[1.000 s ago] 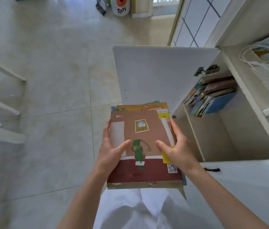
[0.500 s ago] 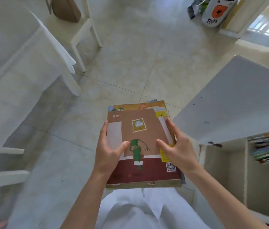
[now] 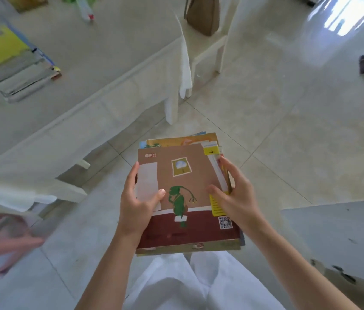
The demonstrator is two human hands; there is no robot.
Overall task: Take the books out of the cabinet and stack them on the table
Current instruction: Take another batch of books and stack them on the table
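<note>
left hand [image 3: 137, 205]: clamped the left edge of the book bundle [image 3: 187, 195], thumb on the brown cover.
right hand [image 3: 232, 198]: gripped the right edge, thumb on top, fingers down the side.
worktop [image 3: 100, 70]: up-left, well apart from the bundle; carried the earlier book stack [image 3: 13, 63], yellow cover on top.
book bundle: held mid-air above the floor [image 3: 277, 130], in front of white trousers; lower books poked out unevenly at the far edge.
risk: uneven lower books could slide out in transit, since only side pressure held them.
risk 2: dropped on the fanned, untidy stack, the pile might topple.
change: view swung left; worktop stack came in, cabinet interior gone.
</note>
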